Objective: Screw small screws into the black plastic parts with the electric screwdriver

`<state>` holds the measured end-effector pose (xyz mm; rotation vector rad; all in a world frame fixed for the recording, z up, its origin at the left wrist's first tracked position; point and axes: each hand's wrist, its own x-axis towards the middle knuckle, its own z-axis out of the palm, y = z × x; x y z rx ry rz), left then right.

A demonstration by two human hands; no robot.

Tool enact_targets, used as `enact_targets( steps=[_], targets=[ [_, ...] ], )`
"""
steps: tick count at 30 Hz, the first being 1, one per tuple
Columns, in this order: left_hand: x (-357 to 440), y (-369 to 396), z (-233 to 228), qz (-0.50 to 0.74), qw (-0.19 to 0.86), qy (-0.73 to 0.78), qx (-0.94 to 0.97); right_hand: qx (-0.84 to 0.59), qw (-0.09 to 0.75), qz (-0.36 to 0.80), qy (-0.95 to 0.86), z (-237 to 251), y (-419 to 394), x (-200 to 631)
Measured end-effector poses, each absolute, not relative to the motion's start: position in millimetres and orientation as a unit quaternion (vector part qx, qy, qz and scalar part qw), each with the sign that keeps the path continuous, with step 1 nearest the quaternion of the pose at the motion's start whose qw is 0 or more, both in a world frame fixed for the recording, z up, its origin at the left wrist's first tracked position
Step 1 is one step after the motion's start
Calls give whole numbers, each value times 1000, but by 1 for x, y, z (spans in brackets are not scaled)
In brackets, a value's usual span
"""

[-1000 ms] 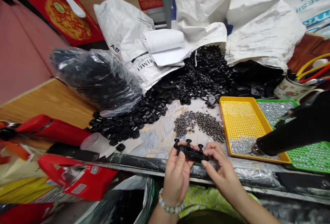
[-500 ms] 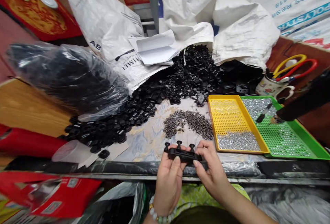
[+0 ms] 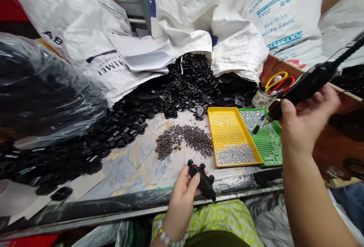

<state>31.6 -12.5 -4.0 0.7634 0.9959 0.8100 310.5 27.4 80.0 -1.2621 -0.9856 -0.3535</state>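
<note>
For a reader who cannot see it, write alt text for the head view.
The left hand holds a black plastic part with round knobs at the table edge, while the right hand grips a black corded power screwdriver above yellow and green perforated trays.

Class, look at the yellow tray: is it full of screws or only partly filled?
Partly filled. The yellow tray holds silver screws only at its near end; elsewhere its perforated floor shows bare.

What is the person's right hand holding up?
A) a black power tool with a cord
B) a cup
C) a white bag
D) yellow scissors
A: the right hand grips a black power tool, its cord running up to the right above the green tray, while the left hand holds a black plastic part with knobs.
</note>
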Motion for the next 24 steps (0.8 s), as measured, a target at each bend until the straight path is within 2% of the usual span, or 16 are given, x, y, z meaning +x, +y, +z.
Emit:
enact_targets(
  steps=[3, 5, 12, 24],
  targets=[
    [42, -7, -2, 328, 739, 454, 374, -536, 725, -3, -433, 81, 63, 326],
    [45, -5, -2, 318, 733, 466, 379, -521, 727, 56, -443, 70, 78, 318],
    [43, -4, -4, 283, 721, 504, 382, -472, 772, 117, -410, 37, 100, 297],
    [41, -2, -2, 278, 749, 477, 367, -453, 754, 189, -437, 25, 120, 287]
  ],
)
